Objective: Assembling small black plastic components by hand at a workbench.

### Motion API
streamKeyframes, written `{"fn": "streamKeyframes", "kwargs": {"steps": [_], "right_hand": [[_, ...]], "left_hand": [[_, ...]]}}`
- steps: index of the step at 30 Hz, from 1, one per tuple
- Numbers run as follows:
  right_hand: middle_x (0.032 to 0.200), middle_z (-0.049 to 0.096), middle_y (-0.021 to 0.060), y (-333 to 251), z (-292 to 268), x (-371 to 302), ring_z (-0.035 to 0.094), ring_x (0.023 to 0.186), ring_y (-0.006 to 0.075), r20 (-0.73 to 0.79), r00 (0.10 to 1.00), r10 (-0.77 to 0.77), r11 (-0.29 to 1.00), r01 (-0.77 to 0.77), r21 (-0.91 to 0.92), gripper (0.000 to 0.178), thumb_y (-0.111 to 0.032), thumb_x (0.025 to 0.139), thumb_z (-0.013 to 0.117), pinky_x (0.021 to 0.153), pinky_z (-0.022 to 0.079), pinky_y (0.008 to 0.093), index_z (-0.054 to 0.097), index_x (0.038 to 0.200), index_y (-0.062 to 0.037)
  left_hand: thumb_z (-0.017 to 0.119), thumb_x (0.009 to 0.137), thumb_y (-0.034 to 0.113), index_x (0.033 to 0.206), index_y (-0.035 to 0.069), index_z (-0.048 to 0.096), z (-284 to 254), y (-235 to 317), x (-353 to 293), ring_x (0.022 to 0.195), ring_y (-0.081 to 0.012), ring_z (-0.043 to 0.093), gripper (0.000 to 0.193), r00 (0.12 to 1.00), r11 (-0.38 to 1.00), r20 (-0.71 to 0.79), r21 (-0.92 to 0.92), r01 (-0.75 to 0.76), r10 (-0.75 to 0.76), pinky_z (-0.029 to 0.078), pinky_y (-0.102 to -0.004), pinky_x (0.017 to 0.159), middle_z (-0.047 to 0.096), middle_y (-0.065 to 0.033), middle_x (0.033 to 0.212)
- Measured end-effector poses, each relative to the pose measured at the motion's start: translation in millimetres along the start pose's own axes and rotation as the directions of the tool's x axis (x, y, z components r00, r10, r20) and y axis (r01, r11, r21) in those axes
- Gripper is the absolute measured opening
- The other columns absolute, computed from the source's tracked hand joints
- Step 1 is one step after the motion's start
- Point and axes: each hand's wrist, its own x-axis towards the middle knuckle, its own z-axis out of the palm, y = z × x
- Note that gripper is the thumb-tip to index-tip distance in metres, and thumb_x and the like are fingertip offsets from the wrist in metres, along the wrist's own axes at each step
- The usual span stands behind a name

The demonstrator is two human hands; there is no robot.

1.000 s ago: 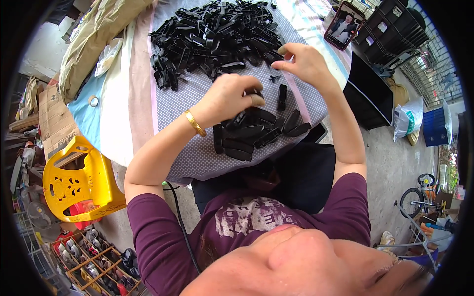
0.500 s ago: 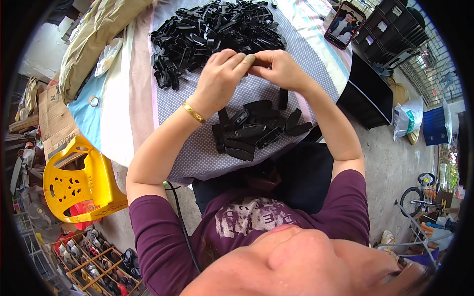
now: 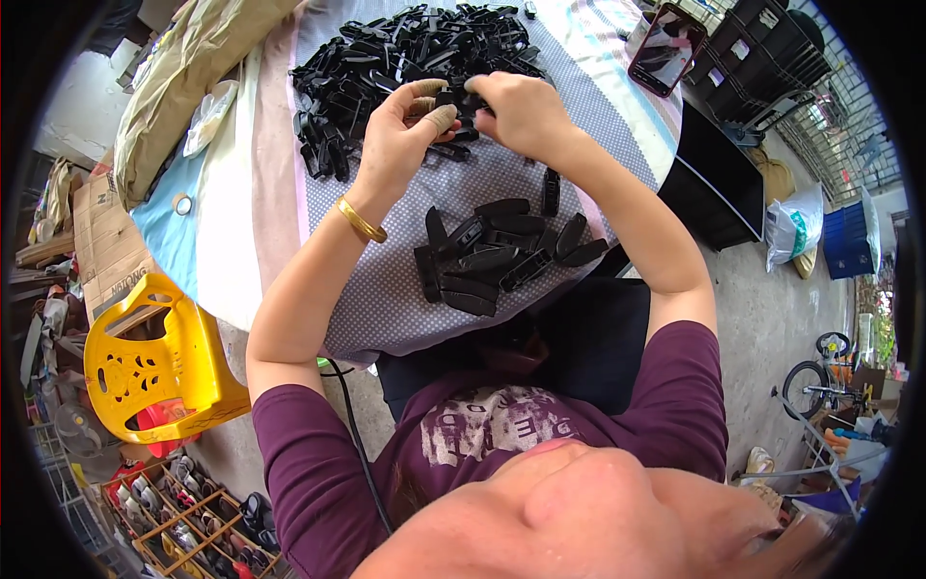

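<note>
At the near edge of a large heap of small black plastic pieces (image 3: 386, 58), both my hands meet almost fingertip to fingertip. My left hand (image 3: 397, 135), with tan coverings on its fingertips, pinches a small black plastic piece (image 3: 445, 97) between thumb and fingers. Close on its right, my right hand (image 3: 526, 114) curls its fingers around a dark part; its shape is mostly hidden against the heap. Nearer me lies a smaller group of longer black plastic pieces (image 3: 490, 258), some rounded, touching neither hand.
A patterned cloth (image 3: 362, 280) covers the round table. A phone (image 3: 667, 48) stands at the far right, beside black crates (image 3: 762, 58). A tape roll (image 3: 182, 203) and a crumpled plastic bag (image 3: 210, 118) lie at left. A yellow plastic chair (image 3: 203, 357) stands left of the table.
My hands were pressed together at the fingertips; now they are slightly apart. The left has shifted a little left and turned, showing the black piece; the right has moved up toward the heap.
</note>
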Motion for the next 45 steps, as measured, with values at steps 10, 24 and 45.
{"fn": "streamKeyframes", "kwargs": {"steps": [10,24,45], "right_hand": [[0.086,0.062,0.0066,-2,-29,-32,0.064,0.081,0.0156,0.046,0.955,0.291,0.25,-0.123,0.96,0.021,-0.008,0.085,0.058,0.066,0.052,0.0255,0.057,0.104,0.001],[0.092,0.06,0.0083,-15,-33,-38,0.06,0.062,0.0099,0.184,0.969,0.163,0.424,-0.237,0.874,0.024,-0.01,0.091,0.047,0.053,0.052,0.0201,0.059,0.106,0.0048],[0.067,0.061,0.0069,-27,-27,-46,0.056,0.057,0.0111,-0.116,0.992,0.052,0.795,0.029,0.605,0.028,-0.019,0.075,0.072,0.054,0.044,0.0245,0.064,0.092,0.0025]], "left_hand": [[0.063,0.082,0.006,0.112,-0.002,0.053,15,-4,-10,0.083,-0.0132,0.061,0.033,0.991,0.964,0.128,-0.26,0.058,-0.026,0.05,-0.0252,0.078,0.061,-0.0073,0.096],[0.065,0.079,0.002,0.112,-0.001,0.058,12,-2,-11,0.081,-0.0104,0.061,0.034,0.997,0.984,0.071,-0.175,0.022,-0.01,0.05,-0.0209,0.073,0.064,-0.007,0.093],[0.058,0.084,0.001,0.105,-0.003,0.062,14,14,-17,0.084,-0.0116,0.061,0.022,0.973,0.979,0.163,-0.152,-0.136,0.16,0.05,-0.0216,0.078,0.066,-0.0095,0.093]]}}
